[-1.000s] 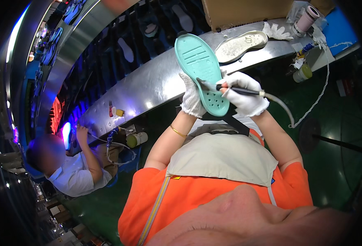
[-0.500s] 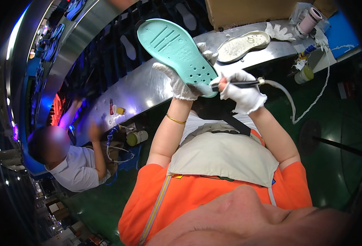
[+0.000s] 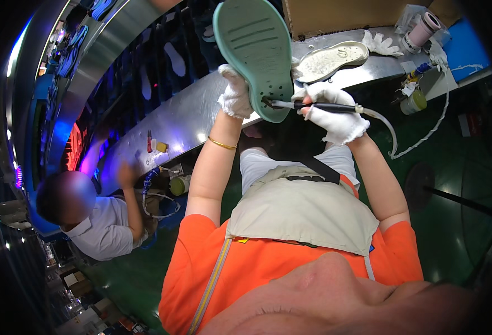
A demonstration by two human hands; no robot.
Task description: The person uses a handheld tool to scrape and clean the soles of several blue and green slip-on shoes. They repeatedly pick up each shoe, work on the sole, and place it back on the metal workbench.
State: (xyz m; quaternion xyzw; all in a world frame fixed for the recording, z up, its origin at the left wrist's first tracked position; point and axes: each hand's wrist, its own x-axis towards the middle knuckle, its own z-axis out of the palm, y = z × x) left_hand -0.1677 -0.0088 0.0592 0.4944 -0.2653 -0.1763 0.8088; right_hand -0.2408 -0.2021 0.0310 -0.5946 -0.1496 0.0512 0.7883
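A teal shoe sole (image 3: 253, 47) with grooves and small holes is held up over the bench, its narrower end toward me. My left hand (image 3: 235, 95), in a white glove, grips it at the left edge; the rest of its fingers are hidden behind the sole. My right hand (image 3: 337, 125), gloved with a bare fingertip showing, is closed round the black handle of a brush (image 3: 325, 106). The dark brush tip touches the sole's near end, beside the holes. From the handle's rear runs a whitish hose (image 3: 390, 131). Right of the teal sole, a cream-white sole (image 3: 332, 60) lies on the bench.
The metal bench (image 3: 193, 109) crosses in front of me. On it are a loose white glove (image 3: 381, 43), a pink bottle (image 3: 421, 32) and a cardboard box (image 3: 341, 17). A lidded jar (image 3: 413, 102) hangs below its edge. At left sits a co-worker (image 3: 104, 223).
The teal sole has moved up and turned more upright, with my left hand shifting along. The brush tip has moved from the sole's near left edge inward, onto its surface.
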